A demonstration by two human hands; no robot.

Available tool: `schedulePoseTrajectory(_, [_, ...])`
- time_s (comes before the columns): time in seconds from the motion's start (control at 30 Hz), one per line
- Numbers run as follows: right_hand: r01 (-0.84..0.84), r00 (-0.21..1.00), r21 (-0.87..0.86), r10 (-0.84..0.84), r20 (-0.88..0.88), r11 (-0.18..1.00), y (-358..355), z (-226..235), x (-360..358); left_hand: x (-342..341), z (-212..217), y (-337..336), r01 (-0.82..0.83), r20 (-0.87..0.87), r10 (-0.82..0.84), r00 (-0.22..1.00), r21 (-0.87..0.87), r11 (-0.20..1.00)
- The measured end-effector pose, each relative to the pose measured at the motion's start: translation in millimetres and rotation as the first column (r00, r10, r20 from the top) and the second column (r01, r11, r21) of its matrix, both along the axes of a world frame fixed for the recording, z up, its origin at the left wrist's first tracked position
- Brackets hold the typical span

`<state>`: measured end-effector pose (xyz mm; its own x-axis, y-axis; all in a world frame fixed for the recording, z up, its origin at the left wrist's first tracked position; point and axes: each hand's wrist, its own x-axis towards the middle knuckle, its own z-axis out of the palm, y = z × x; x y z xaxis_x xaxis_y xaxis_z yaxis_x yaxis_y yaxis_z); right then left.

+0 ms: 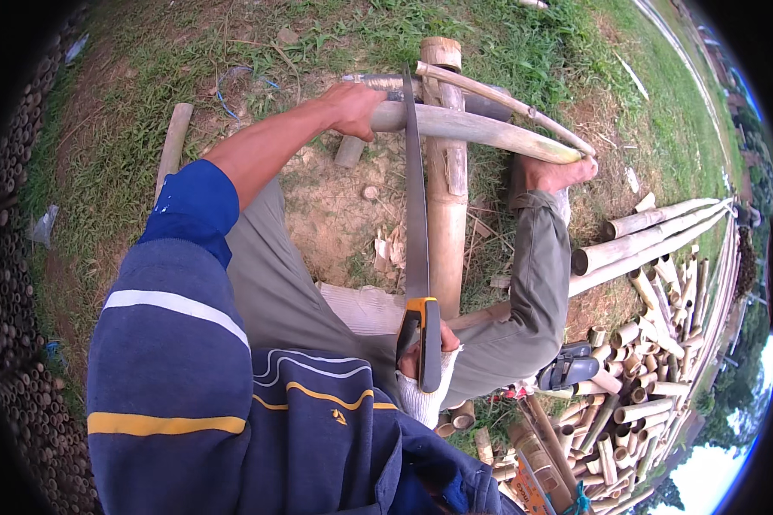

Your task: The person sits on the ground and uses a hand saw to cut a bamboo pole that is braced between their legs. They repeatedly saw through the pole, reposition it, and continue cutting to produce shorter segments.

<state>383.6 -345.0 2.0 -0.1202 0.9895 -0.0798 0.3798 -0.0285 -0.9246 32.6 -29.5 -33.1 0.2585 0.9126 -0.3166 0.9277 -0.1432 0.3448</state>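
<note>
My left hand (pixel 352 108) is closed around the left end of a pale bamboo pole (pixel 489 131). This pole lies across a thicker upright-looking bamboo post (pixel 447 249) in front of me. In my right hand (pixel 411 364), partly covered by a white knit glove, is the black and orange handle of a hand saw (pixel 416 206). The long blade points away from me and crosses the pole between my left hand and the post. My bare right foot (pixel 558 174) is at the pole's right end, where a thinner bamboo stick (pixel 507 100) also rests.
Several long bamboo poles (pixel 644 233) lie at the right, beside a heap of short cut pieces (pixel 636 386). A dark sandal (pixel 569 367) is near my right knee. Stacked bamboo ends (pixel 26 378) line the left edge. A short pole (pixel 173 144) lies on the grass.
</note>
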Motion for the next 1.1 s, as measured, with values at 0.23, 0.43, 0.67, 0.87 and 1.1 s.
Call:
schedulePoseTrajectory(0.23, [0.018, 0.992, 0.152, 0.001, -0.125, 0.988, 175.7, 3.5, -106.2, -2.6, -7.7, 5.0, 0.024, -0.007, -0.024, 1.000, 0.094, 0.995])
schedulePoseTrajectory(0.43, [-0.026, 0.999, 0.070, 0.028, -0.024, 0.997, 91.1, 14.9, -59.1, -13.7, 1.5, 2.6, 0.020, 0.003, -0.020, 1.000, 0.035, 0.999])
schedulePoseTrajectory(0.67, [-0.006, 0.997, 0.001, 0.006, 0.077, 1.000, 4.8, 1.8, 9.3, -8.5, 2.6, 4.3, -0.042, -0.036, 0.042, 0.998, -0.003, 0.999])
schedulePoseTrajectory(0.87, [-0.001, 0.992, 0.124, 0.017, -0.127, 0.992, 136.2, 1.6, -85.2, -4.3, -8.1, 5.2, -0.015, 0.024, 0.013, 1.000, 0.100, 0.995])
schedulePoseTrajectory(1.1, [-0.018, 0.984, -0.001, 0.017, -0.178, 1.000, 127.1, -49.4, -69.2, 11.2, 13.0, 4.7, -0.059, -0.032, 0.060, 0.998, 0.039, 0.998])
